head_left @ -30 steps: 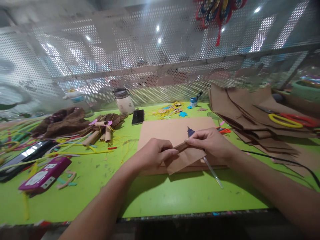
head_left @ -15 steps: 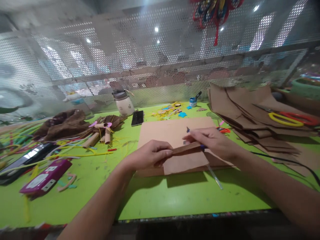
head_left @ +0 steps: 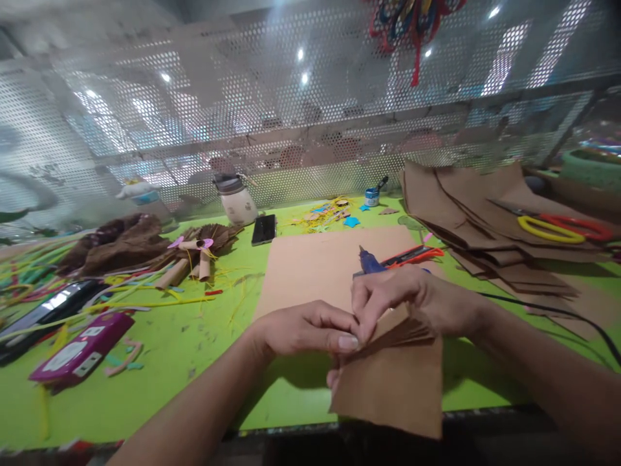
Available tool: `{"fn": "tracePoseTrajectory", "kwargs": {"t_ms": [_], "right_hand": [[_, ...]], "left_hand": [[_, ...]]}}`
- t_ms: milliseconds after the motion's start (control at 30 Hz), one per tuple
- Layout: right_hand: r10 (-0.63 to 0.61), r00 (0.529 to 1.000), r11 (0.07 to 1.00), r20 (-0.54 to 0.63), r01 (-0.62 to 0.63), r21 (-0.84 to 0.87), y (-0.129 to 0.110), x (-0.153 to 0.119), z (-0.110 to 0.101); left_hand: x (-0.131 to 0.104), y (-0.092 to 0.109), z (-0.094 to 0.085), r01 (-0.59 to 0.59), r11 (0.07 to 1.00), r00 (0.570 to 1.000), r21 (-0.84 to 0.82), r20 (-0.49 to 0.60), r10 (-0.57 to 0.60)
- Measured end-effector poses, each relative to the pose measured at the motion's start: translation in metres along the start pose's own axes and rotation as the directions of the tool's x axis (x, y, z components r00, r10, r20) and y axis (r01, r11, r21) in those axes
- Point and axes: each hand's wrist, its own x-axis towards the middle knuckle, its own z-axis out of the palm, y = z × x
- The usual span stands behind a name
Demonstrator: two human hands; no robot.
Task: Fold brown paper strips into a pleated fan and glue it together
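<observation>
Both hands hold a folded piece of brown paper [head_left: 388,382] with several pleats, close over the table's front edge. My left hand [head_left: 310,330] pinches its left end between thumb and fingers. My right hand [head_left: 402,298] is closed on the upper folded edge, its fingertips meeting the left thumb. Just behind the right hand, a blue glue gun [head_left: 369,261] shows its nozzle; the rest of it is hidden by the hand. A flat brown sheet [head_left: 310,265] lies on the table under the glue gun. An orange and black tool [head_left: 414,257] lies beside it.
Brown paper sheets [head_left: 466,207] are stacked at the right, with yellow-handled scissors [head_left: 553,230] on top. A black cord [head_left: 543,302] crosses the right side. A phone [head_left: 264,230], a white jar [head_left: 236,200] and a purple box-shaped thing [head_left: 82,349] stand or lie farther left.
The brown paper has come nearer to me and tilted, its flap now hanging down. Both hands moved lower and together. The glue gun and orange tool show more; the clear stick is out of sight.
</observation>
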Motion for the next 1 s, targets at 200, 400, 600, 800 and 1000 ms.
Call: {"fn": "tracePoseTrajectory", "kwargs": {"t_ms": [200,400,600,800,1000], "right_hand": [[0.149,0.977,0.984,-0.151,-0.131,0.119,0.009,0.001,0.002],[0.277,0.952,0.862,-0.128,-0.305,-0.406,0.019,0.009,0.000],[0.280,0.949,0.720,-0.142,-0.305,-0.624,0.032,0.018,0.006],[0.143,0.964,0.709,-0.225,-0.259,-0.656,0.046,0.020,0.013],[0.099,0.958,0.681,-0.268,-0.262,-0.684,0.057,0.024,0.020]], "left_hand": [[-0.002,0.002,-0.012,-0.067,0.983,0.983,0.170,-0.157,0.094],[-0.003,0.010,-0.021,-0.128,0.929,0.715,0.347,-0.616,0.329],[0.005,0.002,-0.011,0.145,0.718,0.779,0.680,-0.526,0.341],[0.002,-0.005,-0.020,0.250,0.546,0.813,0.799,-0.480,0.330],[0.000,-0.003,-0.018,0.265,0.394,0.858,0.880,-0.402,0.321]]}}
